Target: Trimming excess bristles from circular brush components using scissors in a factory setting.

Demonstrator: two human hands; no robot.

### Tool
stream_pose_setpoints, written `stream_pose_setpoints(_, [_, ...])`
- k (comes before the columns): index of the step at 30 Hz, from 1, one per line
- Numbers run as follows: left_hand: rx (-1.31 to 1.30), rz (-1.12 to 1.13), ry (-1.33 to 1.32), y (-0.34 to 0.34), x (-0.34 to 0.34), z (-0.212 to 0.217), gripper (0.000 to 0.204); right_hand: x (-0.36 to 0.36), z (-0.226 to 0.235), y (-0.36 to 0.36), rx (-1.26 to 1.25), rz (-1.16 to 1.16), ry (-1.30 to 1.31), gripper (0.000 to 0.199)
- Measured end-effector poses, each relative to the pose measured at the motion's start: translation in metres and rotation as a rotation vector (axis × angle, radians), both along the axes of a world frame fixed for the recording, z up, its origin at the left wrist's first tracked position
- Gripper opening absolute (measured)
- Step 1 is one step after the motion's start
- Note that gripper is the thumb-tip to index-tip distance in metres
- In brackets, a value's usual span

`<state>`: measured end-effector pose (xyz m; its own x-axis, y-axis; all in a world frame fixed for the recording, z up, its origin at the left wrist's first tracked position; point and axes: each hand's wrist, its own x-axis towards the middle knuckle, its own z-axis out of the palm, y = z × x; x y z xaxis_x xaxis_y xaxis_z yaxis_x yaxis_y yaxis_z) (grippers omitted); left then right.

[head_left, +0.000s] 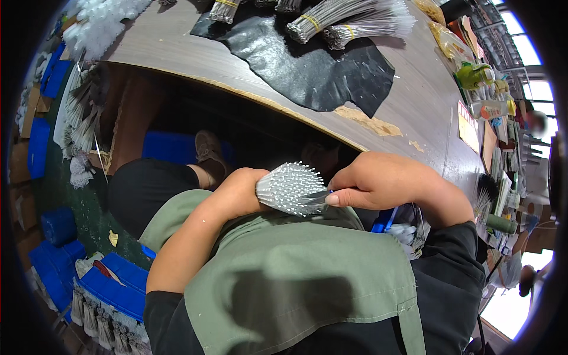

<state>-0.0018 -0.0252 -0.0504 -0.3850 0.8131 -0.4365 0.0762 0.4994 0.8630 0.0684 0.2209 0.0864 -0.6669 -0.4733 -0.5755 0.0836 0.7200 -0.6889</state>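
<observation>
Below the table (414,89) edge, the left hand (239,195) clamps a bundle of grey rods (291,188) while the right hand (378,180) pinches its end, steadying it over the lap.

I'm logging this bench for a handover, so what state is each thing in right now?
Bundle of thin metal rods: held over the lap, ends fanned out.
Left hand: closed around the bundle.
Right hand: gripping the bundle's other side.
Banded rod bundles: lying on the table, tied with yellow bands.
Black sheet: spread flat, edges ragged.
Table: surface chipped near its edge.
</observation>
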Motion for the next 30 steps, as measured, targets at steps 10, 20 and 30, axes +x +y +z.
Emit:
stream_pose_setpoints(10, [-0.035, 0.013, 0.05, 0.003, 0.005, 0.011, 0.032, -0.001, 0.01, -0.006, 0.176, 0.074, -0.056, 0.041])
stream_pose_setpoints(20, [-0.07, 0.0, 0.06, 0.004, 0.007, 0.012, 0.031, -0.004, 0.006, -0.007, 0.165, 0.076, -0.122, 0.045])
stream_pose_setpoints(30, [-0.079, -0.006, 0.07, 0.005, 0.005, 0.016, 0.034, -0.014, 0.019, -0.018, 0.303, 0.184, -0.102, 0.043])
